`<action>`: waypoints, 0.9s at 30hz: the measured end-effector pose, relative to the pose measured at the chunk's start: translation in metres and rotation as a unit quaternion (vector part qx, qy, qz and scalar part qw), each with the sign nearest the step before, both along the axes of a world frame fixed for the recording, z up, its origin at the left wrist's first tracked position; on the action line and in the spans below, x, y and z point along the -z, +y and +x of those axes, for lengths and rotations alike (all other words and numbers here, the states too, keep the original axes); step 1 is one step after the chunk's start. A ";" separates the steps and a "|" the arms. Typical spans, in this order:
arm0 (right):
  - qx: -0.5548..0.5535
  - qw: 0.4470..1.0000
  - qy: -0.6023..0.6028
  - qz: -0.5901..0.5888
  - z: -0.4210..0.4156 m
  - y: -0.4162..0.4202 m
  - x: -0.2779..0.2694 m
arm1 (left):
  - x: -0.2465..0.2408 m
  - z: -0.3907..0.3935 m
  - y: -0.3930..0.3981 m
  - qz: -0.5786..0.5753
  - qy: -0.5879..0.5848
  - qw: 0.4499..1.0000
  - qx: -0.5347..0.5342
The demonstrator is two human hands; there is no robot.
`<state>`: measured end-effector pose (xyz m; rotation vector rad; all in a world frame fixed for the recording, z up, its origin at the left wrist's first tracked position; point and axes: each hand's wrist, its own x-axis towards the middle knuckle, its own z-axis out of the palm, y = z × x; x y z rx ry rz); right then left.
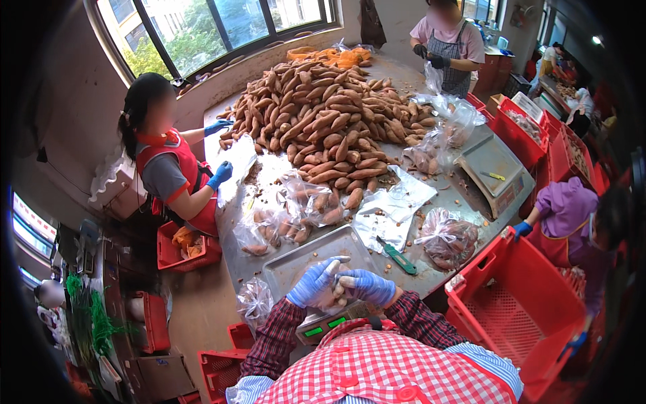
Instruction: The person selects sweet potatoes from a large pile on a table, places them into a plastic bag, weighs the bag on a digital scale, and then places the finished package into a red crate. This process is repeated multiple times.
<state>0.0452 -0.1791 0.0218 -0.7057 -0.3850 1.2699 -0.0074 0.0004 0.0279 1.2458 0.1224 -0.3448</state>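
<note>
Both my hands wear blue-and-white gloves and meet over the front edge of a digital scale. My left hand [314, 283] and my right hand [367, 287] close around the gathered top of a clear plastic bag [329, 304]; its contents are mostly hidden under my hands. The scale's metal pan [303, 256] lies just beyond them. Past the pan, a knife with a green handle [398, 256] rests on the metal table, partly on a white plastic sheet [391, 207]. Tied bags of sweet potatoes [448, 237] lie to the right, and more bagged ones [275, 227] at the left.
A large pile of sweet potatoes [323, 111] covers the table's middle. Another scale [492, 161] with a yellow knife stands at right. A co-worker in a red apron [176, 171] is at left, one in a checked apron [449, 45] beyond. A co-worker in purple holds a red crate [520, 313].
</note>
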 end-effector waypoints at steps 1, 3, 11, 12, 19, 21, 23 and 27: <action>-0.013 1.000 0.005 0.013 0.001 0.000 0.005 | 0.002 -0.001 -0.003 0.051 -0.046 0.997 -0.028; 0.003 0.999 -0.044 -0.015 0.002 0.003 0.015 | 0.007 -0.007 -0.006 0.150 -0.139 0.975 -0.085; 0.058 0.927 0.353 0.109 0.026 0.010 0.106 | 0.031 -0.067 0.008 0.157 -0.067 0.969 -0.181; 0.109 0.951 0.287 0.029 0.011 0.011 0.083 | 0.022 -0.074 0.010 0.302 -0.053 0.938 -0.164; 0.168 0.828 0.512 0.158 0.010 0.017 0.068 | 0.030 -0.088 0.049 0.539 -0.263 0.800 0.037; 0.037 0.806 0.561 0.184 -0.007 0.032 0.042 | 0.027 -0.084 0.035 0.559 -0.234 0.795 0.036; 0.145 0.865 0.469 0.105 -0.008 0.037 0.038 | 0.062 -0.091 0.038 0.644 -0.268 0.712 0.080; 0.246 0.882 0.385 0.113 0.016 0.022 0.098 | 0.060 -0.101 0.056 0.543 -0.423 0.724 0.036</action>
